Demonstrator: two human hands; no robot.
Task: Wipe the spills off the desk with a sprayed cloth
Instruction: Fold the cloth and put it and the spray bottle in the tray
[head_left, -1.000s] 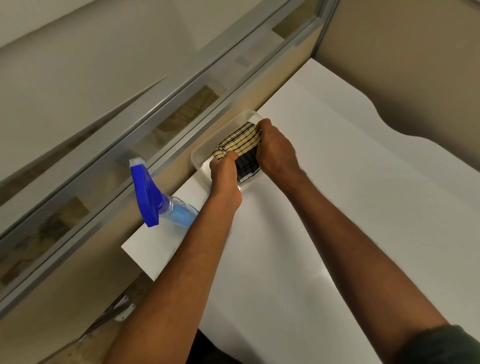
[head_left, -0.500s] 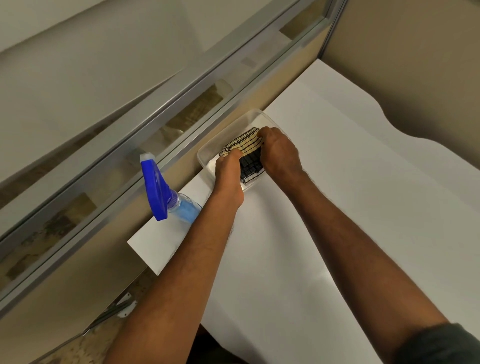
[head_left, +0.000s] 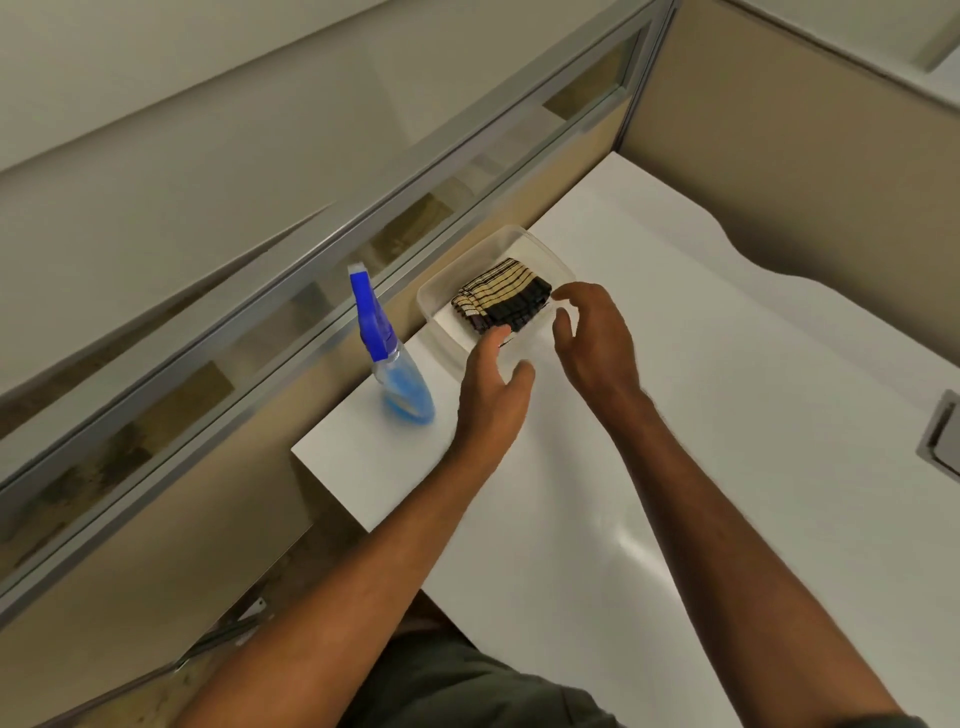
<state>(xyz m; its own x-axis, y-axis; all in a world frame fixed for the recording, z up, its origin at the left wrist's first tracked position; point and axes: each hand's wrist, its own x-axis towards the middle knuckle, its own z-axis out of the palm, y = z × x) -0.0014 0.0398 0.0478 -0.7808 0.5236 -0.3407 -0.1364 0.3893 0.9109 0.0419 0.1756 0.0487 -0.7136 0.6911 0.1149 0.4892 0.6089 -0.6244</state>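
Observation:
A folded cloth (head_left: 501, 301) with cream and black stripes lies in a clear plastic container (head_left: 441, 317) at the desk's far left edge. My left hand (head_left: 493, 384) hovers just in front of the container, fingers apart and empty. Beside the container's near right corner my right hand (head_left: 592, 338) is also open, holding nothing. A spray bottle (head_left: 387, 358) with a blue trigger head and blue liquid stands left of the container. I see no spills on the white desk (head_left: 675, 415).
A glass-and-metal partition (head_left: 311, 270) runs along the desk's left side, and a beige panel (head_left: 779, 156) closes the far end. A grey cable grommet (head_left: 940, 441) sits at the desk's right edge. The floor shows below the desk's near left corner.
Both hands have let go of the cloth and pulled back from the container toward me. The cloth now lies folded inside the container.

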